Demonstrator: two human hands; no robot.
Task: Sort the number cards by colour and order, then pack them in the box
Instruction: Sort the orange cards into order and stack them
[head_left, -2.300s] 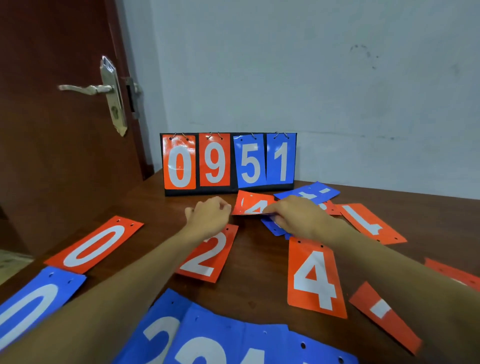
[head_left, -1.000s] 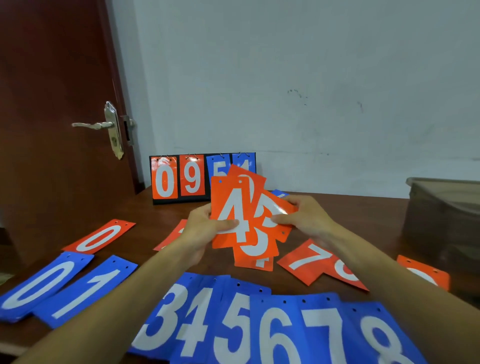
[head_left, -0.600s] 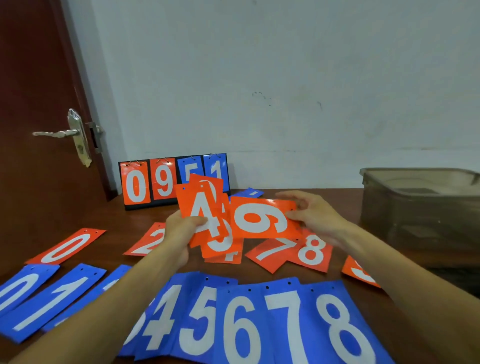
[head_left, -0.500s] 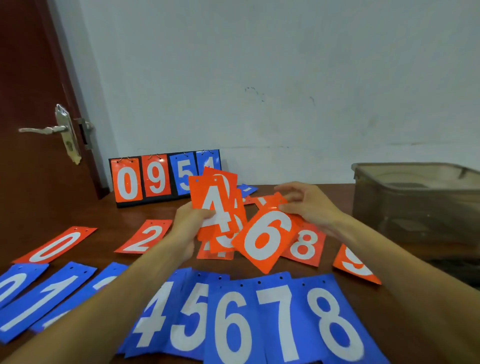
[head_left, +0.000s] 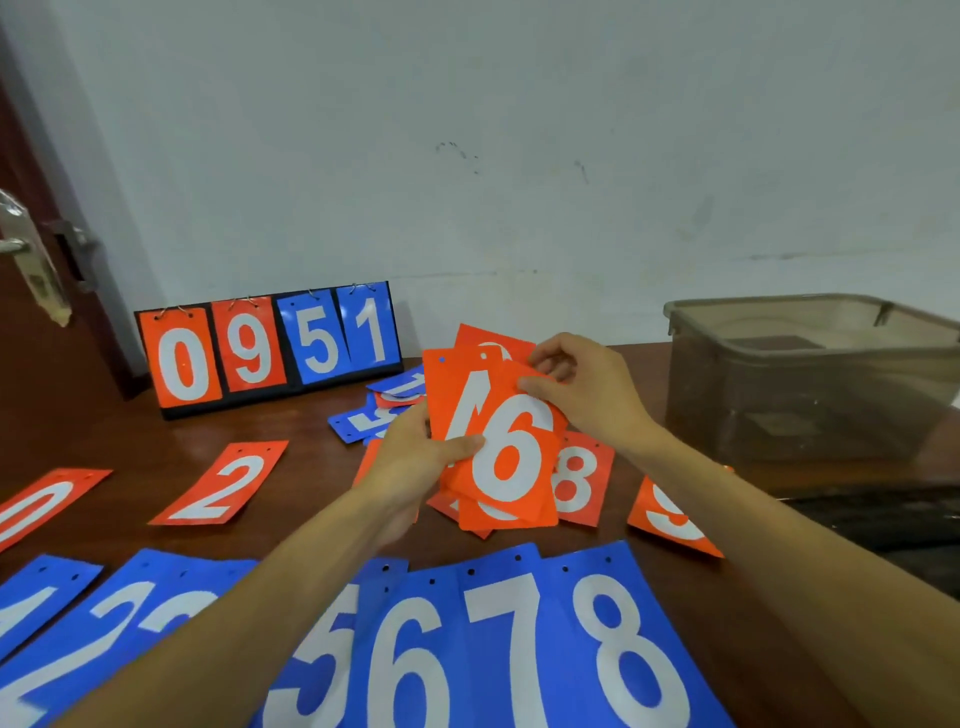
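My left hand grips a fan of orange number cards above the table, a 4 showing behind. My right hand pinches the top edge of an orange 6 card lying on the front of that fan. Loose orange cards lie on the table: a 2, a 0, an 8 and a 9. A row of blue cards runs along the near edge, showing 5, 6, 7, 8. The translucent grey box stands at the right.
A flip scoreboard reading 0 9 5 1 stands against the wall. A small pile of blue and orange cards lies behind my hands. A brown door with a metal handle is at the left. A dark object lies beside the box.
My right hand picked up the orange 6 and brought it onto the front of the fan in my left hand. The view shifted right, bringing the box into sight.
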